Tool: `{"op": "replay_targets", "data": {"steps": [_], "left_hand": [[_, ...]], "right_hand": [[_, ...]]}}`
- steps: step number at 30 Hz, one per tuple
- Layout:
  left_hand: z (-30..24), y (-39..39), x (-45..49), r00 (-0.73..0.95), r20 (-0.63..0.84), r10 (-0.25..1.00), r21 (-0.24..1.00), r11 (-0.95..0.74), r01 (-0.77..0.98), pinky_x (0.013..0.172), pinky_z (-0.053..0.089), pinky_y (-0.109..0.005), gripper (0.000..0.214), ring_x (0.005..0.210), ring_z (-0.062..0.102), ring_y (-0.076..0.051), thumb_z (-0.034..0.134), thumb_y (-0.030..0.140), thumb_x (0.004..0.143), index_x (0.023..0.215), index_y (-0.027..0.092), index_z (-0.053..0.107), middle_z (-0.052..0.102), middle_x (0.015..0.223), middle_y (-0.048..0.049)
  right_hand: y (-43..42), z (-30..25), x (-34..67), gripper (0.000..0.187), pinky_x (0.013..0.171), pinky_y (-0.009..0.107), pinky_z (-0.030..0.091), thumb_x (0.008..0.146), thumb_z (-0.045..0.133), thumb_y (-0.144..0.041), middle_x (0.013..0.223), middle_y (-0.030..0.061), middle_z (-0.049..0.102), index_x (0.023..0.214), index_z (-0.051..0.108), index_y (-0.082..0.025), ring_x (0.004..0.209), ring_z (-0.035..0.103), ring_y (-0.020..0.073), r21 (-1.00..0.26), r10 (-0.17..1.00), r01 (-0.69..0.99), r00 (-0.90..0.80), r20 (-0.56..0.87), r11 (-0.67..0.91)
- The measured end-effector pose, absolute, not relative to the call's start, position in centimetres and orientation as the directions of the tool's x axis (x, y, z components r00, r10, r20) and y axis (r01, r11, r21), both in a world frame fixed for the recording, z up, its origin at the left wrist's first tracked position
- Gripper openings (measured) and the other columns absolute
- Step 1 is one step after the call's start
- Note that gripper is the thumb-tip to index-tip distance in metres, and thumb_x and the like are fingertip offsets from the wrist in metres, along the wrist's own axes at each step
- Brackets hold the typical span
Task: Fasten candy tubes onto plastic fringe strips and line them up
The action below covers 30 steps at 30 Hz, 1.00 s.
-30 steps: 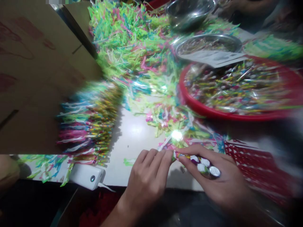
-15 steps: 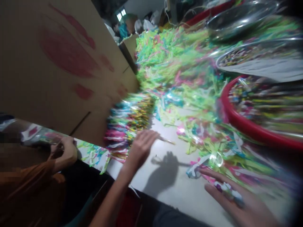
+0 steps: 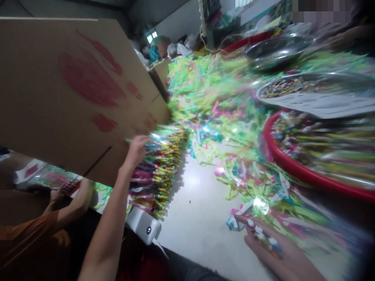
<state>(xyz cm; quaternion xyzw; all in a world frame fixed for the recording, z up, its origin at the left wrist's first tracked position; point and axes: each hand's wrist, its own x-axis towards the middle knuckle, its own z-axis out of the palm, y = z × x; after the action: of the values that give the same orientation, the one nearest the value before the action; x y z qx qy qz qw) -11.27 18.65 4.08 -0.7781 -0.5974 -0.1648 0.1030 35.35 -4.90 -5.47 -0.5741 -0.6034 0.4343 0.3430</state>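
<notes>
At far left a co-worker's hand (image 3: 58, 197) is near the cardboard box (image 3: 38, 97); a bump there could push the box into the stack. The left hand (image 3: 137, 151) reaches over the fringed ends of the stacked wrapped sticks (image 3: 165, 168), close by the box wall; a green tip pokes out past its fingers, but blur hides whether that grip is closed, so I cannot tell; a careless press or snagged fringe could make the pile slide. The white power bank (image 3: 143, 226) sits at the edge of the bench (image 3: 193, 230), just beside the stack; a tug on its cable (image 3: 160, 248) could drag it off. Further right, loose streamers (image 3: 246, 175) might catch on passing fingers; the right hand (image 3: 288, 251) is curled around a small bundle (image 3: 259, 231), index finger and thumb tips apart; tilting it could spill pieces; the red basin (image 3: 274, 149) lies beyond.
</notes>
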Motion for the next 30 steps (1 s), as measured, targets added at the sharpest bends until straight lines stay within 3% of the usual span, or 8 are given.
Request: {"op": "replay_targets", "data": {"steps": [9,12,16,20,23,25,28,30], "left_hand": [[3.4,20.0,-11.2,0.213,0.373,0.903,0.085,-0.262,0.961,0.103,0.048,-0.041,0.025,0.111,0.060,-0.023,0.046,0.018,0.098,0.108,0.012,0.069,0.066,0.116,-0.0120],[3.8,20.4,-10.5,0.202,0.378,0.903,0.095,-0.255,0.962,0.104,0.047,-0.040,0.024,0.114,0.060,-0.023,0.046,0.016,0.096,0.103,0.012,0.069,0.065,0.116,-0.0123],[5.4,20.1,-8.8,0.176,0.398,0.900,0.095,-0.232,0.968,0.107,0.044,-0.042,0.031,0.115,0.057,-0.026,0.042,0.010,0.091,0.104,0.012,0.070,0.065,0.116,-0.0149],[5.6,17.6,-3.1,0.210,0.431,0.877,0.131,-0.291,0.948,0.111,0.040,-0.048,0.039,0.123,0.054,-0.031,0.032,0.015,0.101,0.118,0.009,0.066,0.063,0.124,-0.0197],[2.9,12.9,4.3,0.373,0.301,0.878,0.208,-0.442,0.872,0.104,0.047,-0.038,0.036,0.114,0.063,-0.025,0.035,0.027,0.109,0.128,0.015,0.063,0.068,0.123,-0.0130],[0.0,8.7,9.7,0.498,0.163,0.852,0.264,-0.524,0.810,0.092,0.052,-0.035,0.032,0.103,0.067,-0.023,0.046,0.036,0.108,0.132,0.022,0.062,0.072,0.115,-0.0072],[-4.6,2.8,16.0,0.595,0.030,0.803,0.327,-0.570,0.753,0.088,0.053,-0.041,0.042,0.102,0.066,-0.029,0.058,0.053,0.102,0.126,0.019,0.062,0.070,0.112,-0.0108],[-6.9,0.3,18.1,0.551,-0.064,0.832,0.460,-0.465,0.756,0.089,0.051,-0.044,0.031,0.103,0.063,-0.031,0.060,0.047,0.101,0.113,0.018,0.062,0.067,0.111,-0.0128]], "right_hand": [[-6.0,-7.4,35.7,0.061,0.113,0.046,0.050,0.087,0.066,-0.071,0.142,0.0114,0.070,0.125,0.080,-0.026,0.137,0.062,0.0348,-0.920,0.967,0.321,-0.042,-0.253,-0.227],[-5.7,-6.8,35.9,0.070,0.114,0.046,0.049,0.084,0.064,-0.075,0.143,0.0149,0.068,0.127,0.079,-0.022,0.138,0.061,0.0360,-0.914,0.952,0.313,-0.073,-0.296,-0.260],[-5.6,-6.2,35.8,0.062,0.119,0.049,0.043,0.085,0.064,-0.072,0.145,0.0095,0.068,0.127,0.078,-0.030,0.142,0.058,0.0338,-0.922,0.945,0.276,-0.104,-0.310,-0.272],[-5.9,-5.2,35.5,0.057,0.100,0.039,0.059,0.092,0.062,-0.066,0.111,0.0094,0.079,0.132,0.072,-0.026,0.106,0.074,0.0265,-0.935,0.948,0.205,-0.079,-0.309,-0.288],[-5.7,-3.8,35.7,0.051,0.063,0.024,0.055,0.097,0.060,-0.062,0.085,0.0044,0.072,0.127,0.069,-0.021,0.084,0.072,0.0206,-0.953,0.948,0.102,-0.116,-0.296,-0.285],[-5.6,-3.0,36.0,0.045,0.054,0.022,0.046,0.098,0.060,-0.060,0.084,0.0032,0.070,0.121,0.067,-0.021,0.085,0.072,0.0201,-0.953,0.948,0.063,-0.106,-0.302,-0.296],[-5.9,-2.6,36.9,0.037,0.072,0.023,0.051,0.097,0.065,-0.057,0.092,0.0028,0.073,0.113,0.068,-0.024,0.100,0.071,0.0209,-0.960,0.962,0.064,0.022,-0.272,-0.273],[-6.2,-2.6,37.7,0.036,0.078,0.024,0.051,0.095,0.068,-0.056,0.103,0.0039,0.075,0.113,0.069,-0.024,0.108,0.069,0.0214,-0.962,0.960,0.063,0.108,-0.258,-0.266]]}}
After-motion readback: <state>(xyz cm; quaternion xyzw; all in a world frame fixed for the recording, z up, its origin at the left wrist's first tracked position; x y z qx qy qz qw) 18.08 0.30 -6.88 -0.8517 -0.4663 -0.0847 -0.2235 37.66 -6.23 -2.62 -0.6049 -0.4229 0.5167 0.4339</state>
